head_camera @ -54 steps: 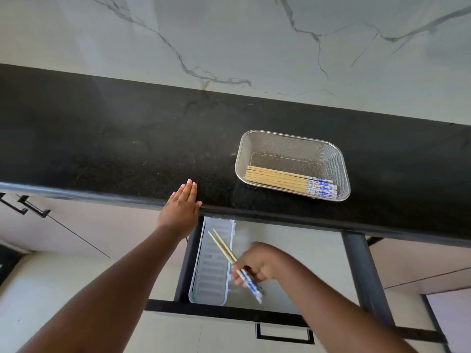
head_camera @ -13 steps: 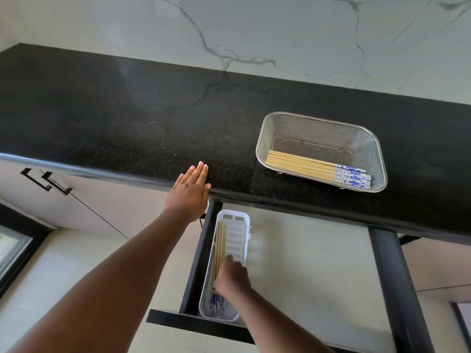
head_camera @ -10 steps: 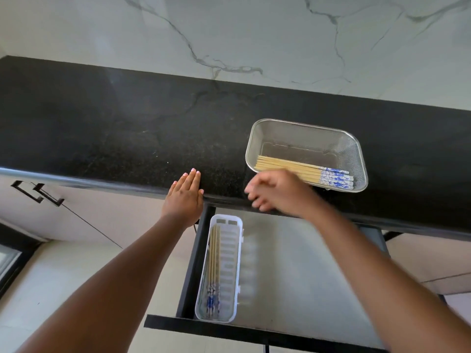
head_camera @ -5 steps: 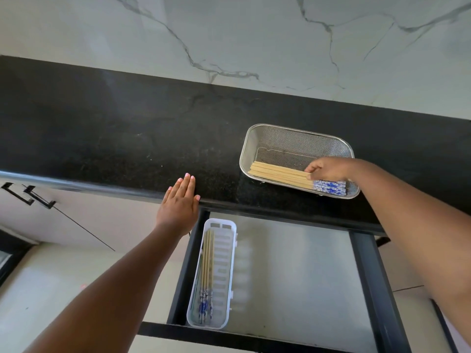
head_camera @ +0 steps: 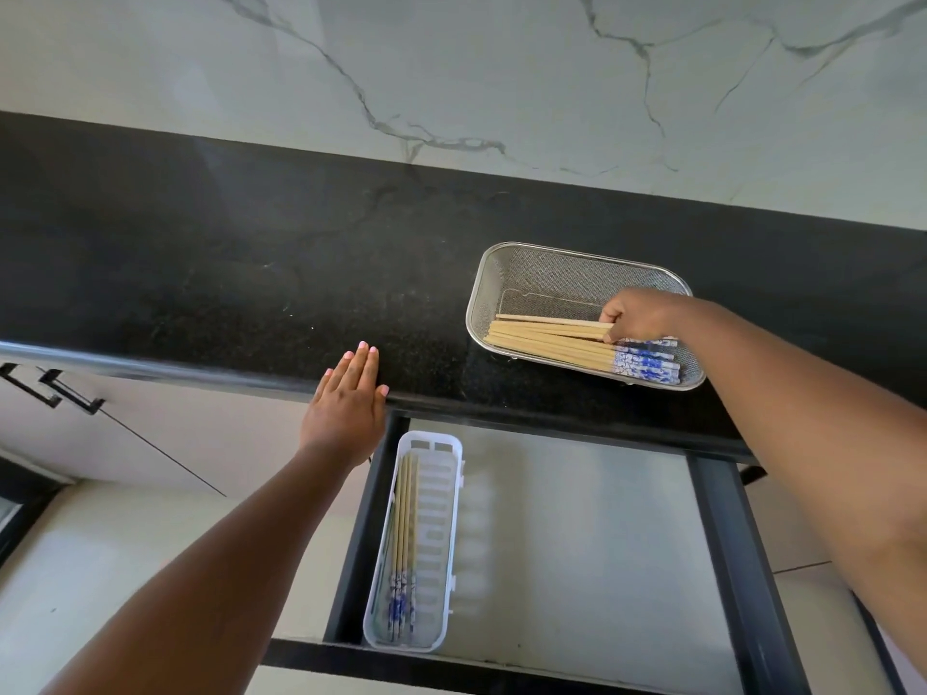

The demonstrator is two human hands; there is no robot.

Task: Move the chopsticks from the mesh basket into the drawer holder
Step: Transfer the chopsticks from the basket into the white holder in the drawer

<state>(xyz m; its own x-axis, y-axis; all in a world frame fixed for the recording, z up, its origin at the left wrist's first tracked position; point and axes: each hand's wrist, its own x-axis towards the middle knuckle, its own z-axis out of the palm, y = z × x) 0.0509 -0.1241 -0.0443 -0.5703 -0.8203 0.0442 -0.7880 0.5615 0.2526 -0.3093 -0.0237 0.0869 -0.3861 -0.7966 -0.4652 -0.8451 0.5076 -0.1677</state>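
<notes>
A metal mesh basket sits on the black counter at the right. Several bamboo chopsticks with blue-patterned ends lie along its near side. My right hand is inside the basket, fingers pinched on a few chopsticks whose tips fan up and away from the pile. Below the counter, a white slotted holder stands at the left of the open drawer, with a few chopsticks lying lengthwise in it. My left hand rests flat on the counter's front edge, holding nothing.
The open drawer has a pale floor and black frame. The black counter stretches left, with a marble wall behind. Cabinet doors with black handles are at the lower left.
My right hand left the holder, rose to the basket and closed on a few chopsticks, lifting their tips off the pile. My left hand stayed on the counter edge.
</notes>
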